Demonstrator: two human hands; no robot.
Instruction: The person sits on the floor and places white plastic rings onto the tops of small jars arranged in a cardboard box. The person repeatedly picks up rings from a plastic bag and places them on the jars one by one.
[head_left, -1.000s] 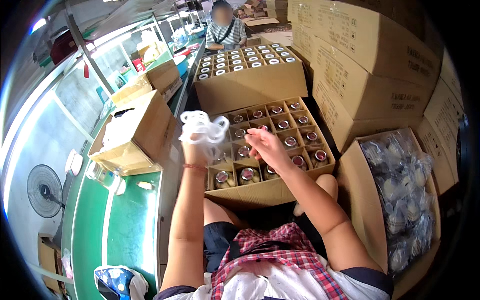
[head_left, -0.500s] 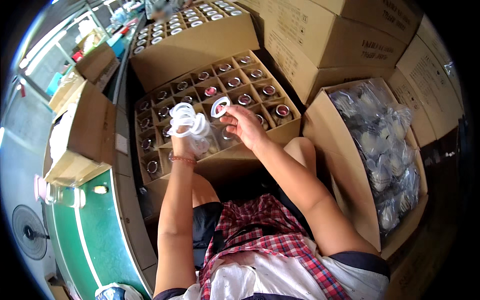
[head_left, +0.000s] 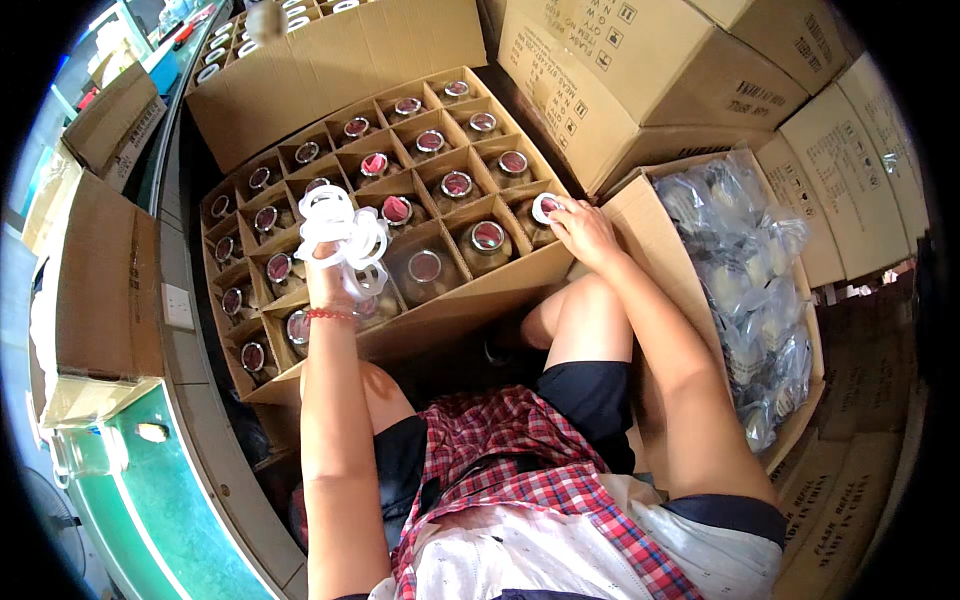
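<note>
My left hand [head_left: 328,280] is closed around a bunch of white plastic rings [head_left: 340,228] above the near left part of a divided carton [head_left: 440,320]. At the carton's right front corner, my right hand [head_left: 588,236] grips a single white ring [head_left: 545,206] at the mouth of a glass flask [head_left: 538,230]. Whether that ring is fully seated cannot be made out. Other glass flasks [head_left: 486,250] stand upright in the cardboard cells, reddish inside their necks. Two of them show pink, crumpled material [head_left: 397,210] at the mouth. My left fingers are mostly hidden by the rings.
Behind stands another carton [head_left: 340,90] of flasks topped with white rings. On my right, an open box [head_left: 715,370] holds several plastic-bagged pieces [head_left: 745,270], beside stacked cartons [head_left: 640,80]. To the left are a green table [head_left: 165,500], a carton [head_left: 110,280] and a clear jar [head_left: 85,452].
My right hand has moved right with its ring, from mid-air above the carton to the flask at the right front corner. The left hand still holds its rings. The view has shifted.
</note>
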